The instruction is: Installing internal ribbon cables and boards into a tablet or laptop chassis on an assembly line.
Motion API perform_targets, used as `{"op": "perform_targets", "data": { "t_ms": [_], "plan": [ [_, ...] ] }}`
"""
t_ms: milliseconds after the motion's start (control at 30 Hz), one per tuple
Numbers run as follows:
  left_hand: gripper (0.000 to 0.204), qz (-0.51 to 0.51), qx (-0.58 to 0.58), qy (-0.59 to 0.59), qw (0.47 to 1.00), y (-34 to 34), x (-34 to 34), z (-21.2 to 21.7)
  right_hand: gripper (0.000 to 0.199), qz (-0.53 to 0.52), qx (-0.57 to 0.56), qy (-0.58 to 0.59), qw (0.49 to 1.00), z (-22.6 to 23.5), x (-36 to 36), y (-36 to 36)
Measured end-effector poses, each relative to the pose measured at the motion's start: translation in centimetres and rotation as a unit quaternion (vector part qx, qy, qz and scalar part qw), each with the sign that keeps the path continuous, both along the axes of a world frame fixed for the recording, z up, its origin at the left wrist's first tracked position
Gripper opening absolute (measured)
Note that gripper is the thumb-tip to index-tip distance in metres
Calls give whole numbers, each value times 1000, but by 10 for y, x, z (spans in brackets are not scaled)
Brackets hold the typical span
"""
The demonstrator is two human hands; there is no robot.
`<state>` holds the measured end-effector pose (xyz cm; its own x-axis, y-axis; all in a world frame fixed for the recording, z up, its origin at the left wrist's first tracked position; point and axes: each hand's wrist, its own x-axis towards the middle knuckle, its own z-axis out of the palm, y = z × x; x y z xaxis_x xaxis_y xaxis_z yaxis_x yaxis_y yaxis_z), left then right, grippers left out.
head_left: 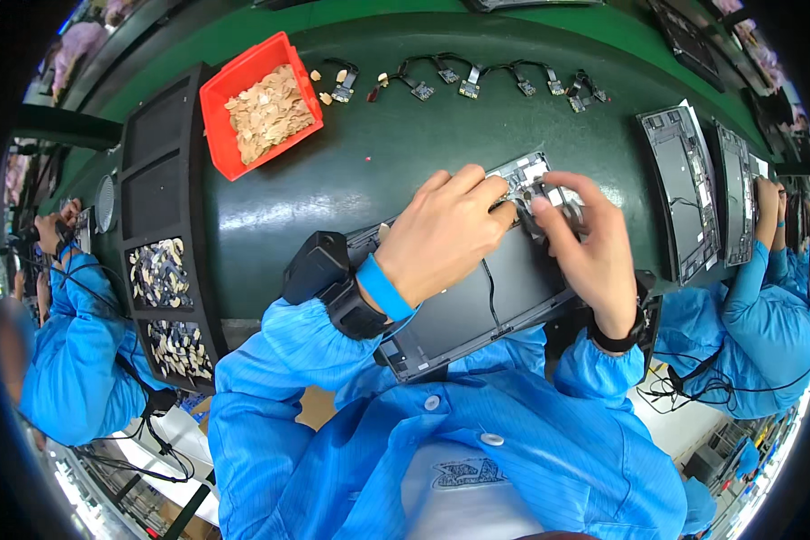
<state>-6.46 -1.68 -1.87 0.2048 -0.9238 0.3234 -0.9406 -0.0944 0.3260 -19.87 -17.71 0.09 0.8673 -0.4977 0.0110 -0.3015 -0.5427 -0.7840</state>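
A dark grey tablet-like device housing point(454, 319) lies tilted in front of me, its inside facing up and a thin black cable point(490, 292) running across it. At its far end is a section of silver and black circuit parts point(524, 171). My left hand point(450, 229) reaches over the housing from the left, fingertips pressed together at these parts. From the right comes my right hand point(594, 243), thumb and index finger curled close around a small dark part there. What exactly either hand grips is too small and partly hidden. A blue band and black devices circle my left wrist.
A red bin point(211, 117) holds tan flakes. Beside it stands a black compartment tray point(198, 207) with small parts. Several small boards with cables point(468, 85) line the back. More opened housings point(684, 193) lie at right. Co-workers in blue sit on both sides.
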Motion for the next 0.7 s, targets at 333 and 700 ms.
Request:
{"op": "perform_targets", "data": {
  "t_ms": [333, 700],
  "plan": [
    [21, 0, -93, 169, 981, -30, -11, 10, 17, -56, 213, -25, 975, -6, -23, -20],
    [25, -22, -62, 184, 981, -35, -19, 3, 20, -63, 251, -66, 964, -11, -21, -22]
  ]
}}
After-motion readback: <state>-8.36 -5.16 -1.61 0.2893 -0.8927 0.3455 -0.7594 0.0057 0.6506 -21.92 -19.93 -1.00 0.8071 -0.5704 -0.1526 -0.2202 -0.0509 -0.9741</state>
